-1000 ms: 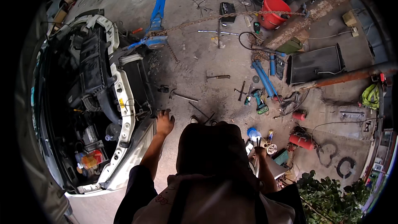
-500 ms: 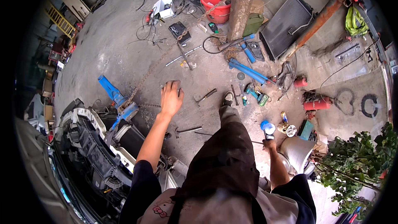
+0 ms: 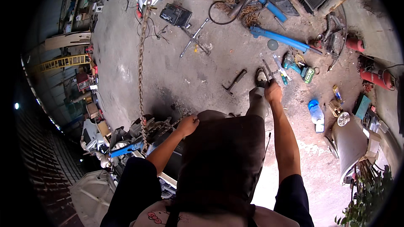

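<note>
The right hand (image 3: 273,93) overlaps the near end of a dark bar tool (image 3: 266,67) above the concrete floor (image 3: 202,59); the left hand (image 3: 189,125) curls beside a dark apron (image 3: 221,155). Whether either grips anything, I cannot tell. Pale lettering on the teal drill (image 3: 296,66), toward the floor's right edge, is too small to read.

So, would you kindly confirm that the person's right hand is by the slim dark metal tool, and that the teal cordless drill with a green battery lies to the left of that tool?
Not quite: the head view shows the teal cordless drill with a green battery lying to the right of the slim dark metal tool. The right hand is indeed by that tool.
</note>
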The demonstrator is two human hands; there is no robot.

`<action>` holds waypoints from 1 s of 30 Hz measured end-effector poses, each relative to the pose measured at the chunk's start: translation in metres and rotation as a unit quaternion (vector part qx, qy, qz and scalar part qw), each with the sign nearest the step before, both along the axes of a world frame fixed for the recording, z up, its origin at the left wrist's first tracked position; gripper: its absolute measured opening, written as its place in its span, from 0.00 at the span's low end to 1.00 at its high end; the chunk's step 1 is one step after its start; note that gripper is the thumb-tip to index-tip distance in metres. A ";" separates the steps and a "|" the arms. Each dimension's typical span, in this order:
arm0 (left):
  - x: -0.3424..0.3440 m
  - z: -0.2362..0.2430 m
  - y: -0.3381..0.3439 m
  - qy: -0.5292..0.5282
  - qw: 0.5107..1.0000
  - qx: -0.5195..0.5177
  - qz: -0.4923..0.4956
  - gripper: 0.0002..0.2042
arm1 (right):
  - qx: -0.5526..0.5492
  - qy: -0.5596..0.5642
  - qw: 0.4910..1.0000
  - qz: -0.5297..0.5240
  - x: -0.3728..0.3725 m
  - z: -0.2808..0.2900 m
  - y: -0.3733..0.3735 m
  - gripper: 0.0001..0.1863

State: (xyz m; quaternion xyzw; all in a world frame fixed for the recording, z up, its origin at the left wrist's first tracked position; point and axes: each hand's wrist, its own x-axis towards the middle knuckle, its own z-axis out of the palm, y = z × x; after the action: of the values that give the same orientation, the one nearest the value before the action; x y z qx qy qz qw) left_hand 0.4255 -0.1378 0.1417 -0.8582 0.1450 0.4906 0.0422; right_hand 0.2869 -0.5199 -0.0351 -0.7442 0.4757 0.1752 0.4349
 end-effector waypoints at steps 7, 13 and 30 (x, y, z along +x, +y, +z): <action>0.066 -0.152 0.043 -0.076 0.983 0.162 0.029 0.32 | -0.008 -0.116 0.993 0.036 0.117 -0.092 0.015 0.10; 0.155 -0.250 0.103 -0.064 0.974 0.209 0.060 0.29 | -0.046 -0.149 0.975 0.160 0.179 -0.161 0.035 0.10; 0.324 -0.205 0.169 -0.233 0.880 -0.112 0.398 0.09 | 0.153 -0.205 0.910 0.325 0.479 -0.185 0.140 0.14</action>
State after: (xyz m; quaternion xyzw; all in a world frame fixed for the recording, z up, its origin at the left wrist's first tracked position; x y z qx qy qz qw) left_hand 0.7496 0.0311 -0.0631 -0.9321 -0.1692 0.2326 -0.2203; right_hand 0.7654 -0.3796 -0.2198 -0.8014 0.0752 0.2213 0.5505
